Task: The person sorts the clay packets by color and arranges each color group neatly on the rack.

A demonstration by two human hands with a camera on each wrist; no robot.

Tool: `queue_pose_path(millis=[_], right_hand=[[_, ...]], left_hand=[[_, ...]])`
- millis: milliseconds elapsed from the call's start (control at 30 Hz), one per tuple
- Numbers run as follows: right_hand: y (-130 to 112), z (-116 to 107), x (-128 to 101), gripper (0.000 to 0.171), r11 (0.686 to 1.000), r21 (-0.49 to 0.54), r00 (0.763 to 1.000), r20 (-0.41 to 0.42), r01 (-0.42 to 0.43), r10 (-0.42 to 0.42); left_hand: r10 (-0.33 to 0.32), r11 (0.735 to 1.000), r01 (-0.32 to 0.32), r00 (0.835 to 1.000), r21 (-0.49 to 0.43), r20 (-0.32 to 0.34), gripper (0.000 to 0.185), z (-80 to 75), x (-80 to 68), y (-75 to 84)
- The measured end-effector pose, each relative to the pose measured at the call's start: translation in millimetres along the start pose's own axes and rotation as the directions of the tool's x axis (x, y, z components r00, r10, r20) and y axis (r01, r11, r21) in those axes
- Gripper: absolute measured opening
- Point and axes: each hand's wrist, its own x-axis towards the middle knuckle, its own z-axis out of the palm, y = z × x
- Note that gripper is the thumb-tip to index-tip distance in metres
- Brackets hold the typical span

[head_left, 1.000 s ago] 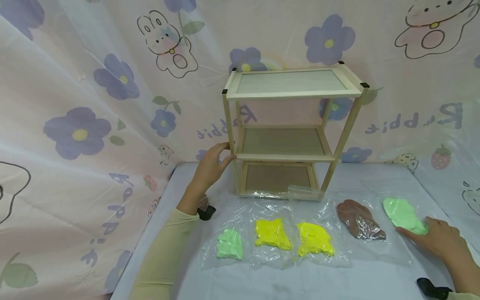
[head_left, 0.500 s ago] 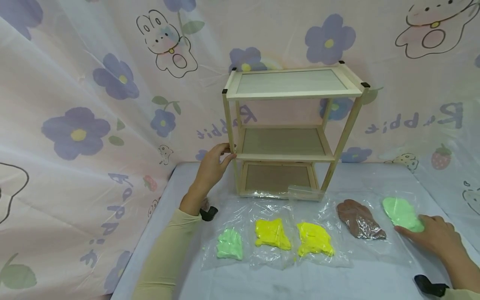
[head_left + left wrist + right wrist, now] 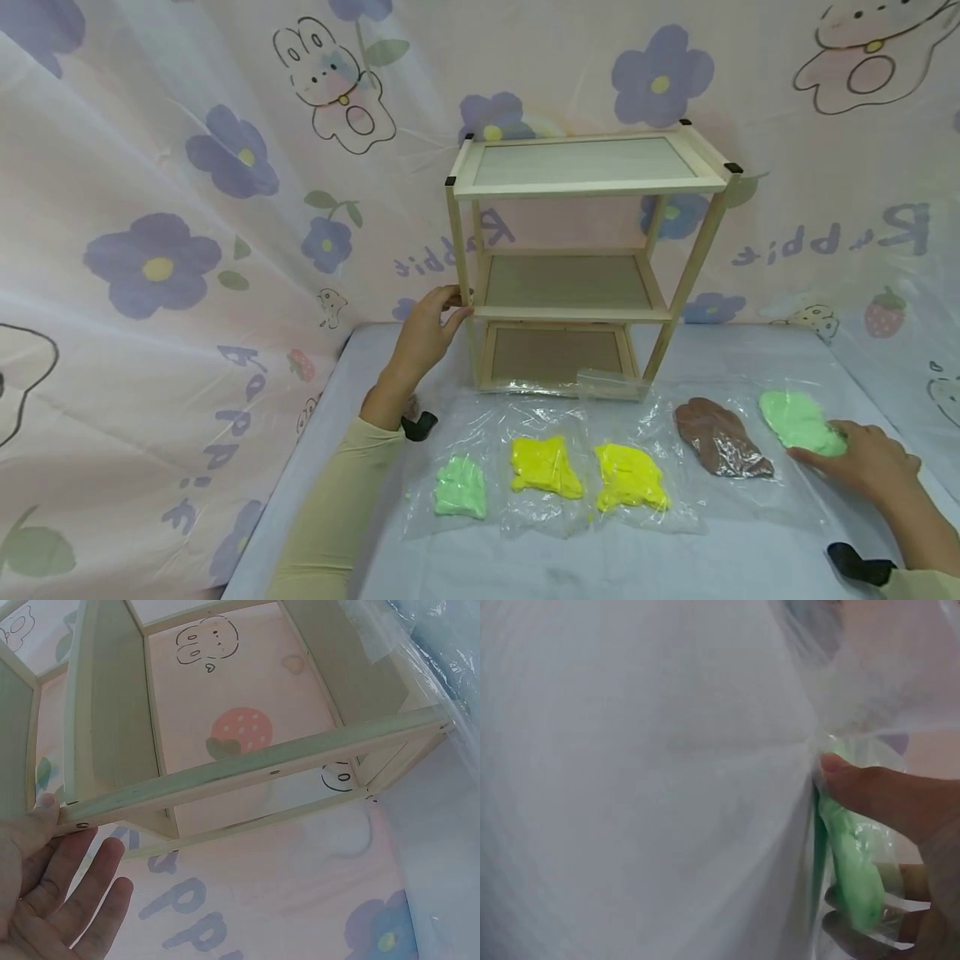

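A wooden three-tier shelf point(image 3: 570, 314) stands at the back of the table, black caps on its top corners. My left hand point(image 3: 423, 329) pinches its front left post at the middle tier; in the left wrist view the thumb and index finger grip the post point(image 3: 247, 766) while the other fingers stay loose. At the far right my right hand point(image 3: 870, 462) holds a clear bag of light green clay point(image 3: 798, 421) by its near right edge. The right wrist view shows the thumb on one side of the green clay point(image 3: 855, 874) and fingers curled around the other.
Along the shelf's front lie more clear bags: light green clay point(image 3: 460, 487), yellow clay point(image 3: 545, 467), more yellow clay point(image 3: 632, 477) and brown clay point(image 3: 720, 439). Some bag tops overlap the shelf's bottom front edge. A patterned curtain point(image 3: 300, 233) hangs behind the white-covered table point(image 3: 555, 567).
My right hand has shifted slightly left and up, and the bag of green clay at the far right has moved a little with it. The left hand keeps its grip on the post.
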Motion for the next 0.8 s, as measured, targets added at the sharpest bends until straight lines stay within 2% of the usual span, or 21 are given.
queue_pose_path(millis=[200,400,667,800], right_hand=[[-4,-5,-1,0.094,0.998,-0.012,0.995,-0.079,0.060,-0.061],[-12,-11,-5,0.100,0.989,0.066,0.977,-0.173,0.135,-0.122],[-27,-18,-11,0.093,0.971,0.121,0.933,-0.322,0.206,-0.158],[-38,-22,-14,0.090,0.958,0.142,0.896,-0.407,0.251,-0.174]], left_hand=[[-0.005,1.000,0.005,1.000,0.008,0.007,0.031,0.1,0.9,0.1],[-0.011,1.000,0.010,1.000,0.008,0.008,0.031,-0.2,0.5,-0.1],[-0.016,1.000,0.016,1.000,-0.003,0.006,0.031,-0.1,0.7,0.2],[-0.017,1.000,0.017,1.000,0.001,0.004,0.032,0.4,0.8,-0.4]])
